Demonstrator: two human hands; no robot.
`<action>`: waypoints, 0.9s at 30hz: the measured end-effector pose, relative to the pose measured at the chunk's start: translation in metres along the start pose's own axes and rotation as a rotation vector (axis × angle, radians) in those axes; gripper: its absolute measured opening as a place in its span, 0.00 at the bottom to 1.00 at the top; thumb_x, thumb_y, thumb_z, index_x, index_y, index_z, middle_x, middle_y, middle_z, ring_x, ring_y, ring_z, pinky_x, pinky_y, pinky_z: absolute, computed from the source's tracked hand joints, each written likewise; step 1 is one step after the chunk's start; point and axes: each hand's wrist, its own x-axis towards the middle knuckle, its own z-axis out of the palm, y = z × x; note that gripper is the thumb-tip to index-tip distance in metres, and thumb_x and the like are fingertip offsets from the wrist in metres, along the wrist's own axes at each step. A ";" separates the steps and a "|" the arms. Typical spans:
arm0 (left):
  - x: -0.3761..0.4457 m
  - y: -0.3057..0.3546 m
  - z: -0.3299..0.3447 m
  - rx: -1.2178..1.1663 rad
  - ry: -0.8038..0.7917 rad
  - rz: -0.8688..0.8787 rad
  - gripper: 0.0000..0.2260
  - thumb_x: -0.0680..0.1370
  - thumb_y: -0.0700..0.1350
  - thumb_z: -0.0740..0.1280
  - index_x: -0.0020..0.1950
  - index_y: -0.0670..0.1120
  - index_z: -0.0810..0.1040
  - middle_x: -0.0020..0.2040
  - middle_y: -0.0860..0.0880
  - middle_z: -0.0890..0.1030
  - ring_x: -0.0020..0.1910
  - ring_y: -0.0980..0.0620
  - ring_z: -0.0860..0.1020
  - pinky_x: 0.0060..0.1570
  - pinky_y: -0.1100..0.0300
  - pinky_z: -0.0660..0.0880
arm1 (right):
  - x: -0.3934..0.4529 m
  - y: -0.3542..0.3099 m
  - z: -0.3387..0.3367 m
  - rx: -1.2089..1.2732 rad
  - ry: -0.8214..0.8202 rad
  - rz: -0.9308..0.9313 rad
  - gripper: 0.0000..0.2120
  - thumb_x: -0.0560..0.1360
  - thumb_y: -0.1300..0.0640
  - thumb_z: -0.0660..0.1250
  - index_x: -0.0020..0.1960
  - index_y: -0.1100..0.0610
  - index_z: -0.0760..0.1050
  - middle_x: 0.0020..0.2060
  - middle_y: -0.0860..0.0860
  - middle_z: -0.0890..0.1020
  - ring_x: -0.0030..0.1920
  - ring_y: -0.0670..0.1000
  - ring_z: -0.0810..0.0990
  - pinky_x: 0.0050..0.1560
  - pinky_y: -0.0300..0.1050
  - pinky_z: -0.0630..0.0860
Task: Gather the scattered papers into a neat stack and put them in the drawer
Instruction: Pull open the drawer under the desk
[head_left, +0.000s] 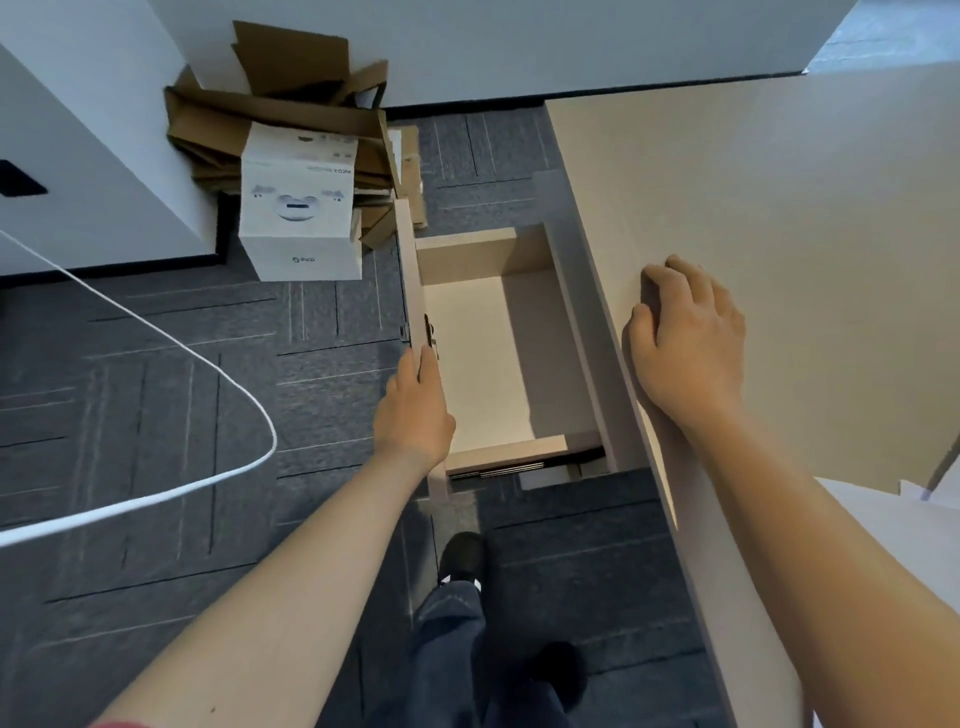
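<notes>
The left hand's fingers curl closed over the top edge of the drawer front, beside its dark handle; the right hand rests on the counter near its edge, fingers bent and holding nothing; the drawer stands pulled out, its inside bare; no stack lies in it, and the only paper-like sheets show white at the lower right, partly hidden by the right forearm, so I cannot tell how neat they are; loose paper is light, limp and slippery sheet on sheet, so it likely wants squaring on edge, then a pinch across one long side with a palm beneath; beyond, a white box and flattened cardboard sit on the carpeted floor.
</notes>
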 end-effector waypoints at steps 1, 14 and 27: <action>-0.001 -0.005 -0.003 0.032 0.018 -0.021 0.34 0.74 0.34 0.60 0.76 0.43 0.47 0.78 0.41 0.48 0.75 0.41 0.54 0.71 0.50 0.60 | 0.000 -0.001 0.000 0.001 0.007 0.000 0.20 0.77 0.57 0.54 0.68 0.59 0.65 0.72 0.56 0.64 0.73 0.58 0.58 0.72 0.53 0.54; 0.001 0.022 -0.072 0.144 -0.054 -0.040 0.21 0.75 0.45 0.60 0.67 0.40 0.66 0.70 0.40 0.66 0.67 0.40 0.66 0.65 0.48 0.66 | -0.006 0.000 -0.039 0.398 -0.056 0.204 0.15 0.77 0.58 0.59 0.61 0.61 0.72 0.60 0.58 0.77 0.59 0.53 0.74 0.54 0.40 0.67; -0.127 0.249 -0.044 -0.198 -0.246 0.509 0.16 0.76 0.44 0.60 0.61 0.40 0.73 0.62 0.41 0.77 0.60 0.42 0.75 0.59 0.56 0.72 | -0.164 0.140 -0.179 0.409 0.263 0.547 0.14 0.76 0.61 0.57 0.59 0.63 0.75 0.58 0.57 0.79 0.57 0.54 0.76 0.52 0.39 0.67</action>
